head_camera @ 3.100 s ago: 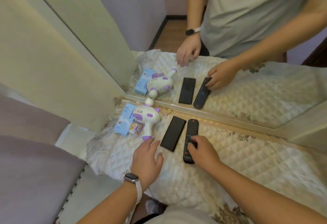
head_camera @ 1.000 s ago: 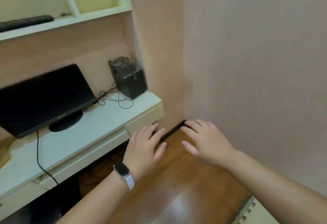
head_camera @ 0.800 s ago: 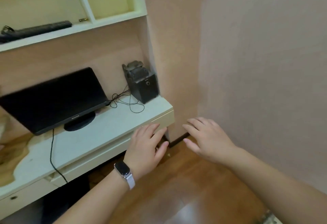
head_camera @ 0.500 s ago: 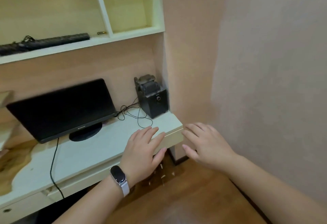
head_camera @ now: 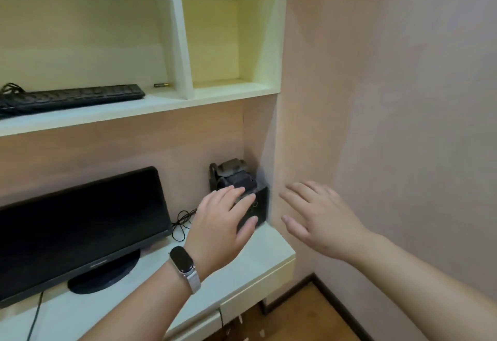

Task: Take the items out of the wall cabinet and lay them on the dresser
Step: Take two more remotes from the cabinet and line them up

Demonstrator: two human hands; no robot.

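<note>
The cream wall cabinet [head_camera: 185, 44] fills the upper left, with open compartments. In its wide left compartment lie a black keyboard [head_camera: 72, 97] and a small battery [head_camera: 161, 85]. The narrow right compartment shows nothing inside. My left hand [head_camera: 223, 219], with a watch on the wrist, is open with fingers spread, held in front of a black speaker box [head_camera: 259, 200] on the desk. My right hand [head_camera: 320, 219] is open beside it, in front of the pink wall. Neither hand holds anything. The dresser is out of view.
A black monitor [head_camera: 78, 230] stands on the white desk [head_camera: 269, 249] below the cabinet, with thin black cables [head_camera: 183, 219] behind it. A desk drawer front [head_camera: 255, 297] juts out at the right end. Wooden floor [head_camera: 309, 319] shows bottom right; the pink wall [head_camera: 403, 98] closes the right side.
I have turned from the dresser to the desk and cabinet. My view has tilted up, so the cabinet compartments now show fully. Both open hands have risen toward the speaker box.
</note>
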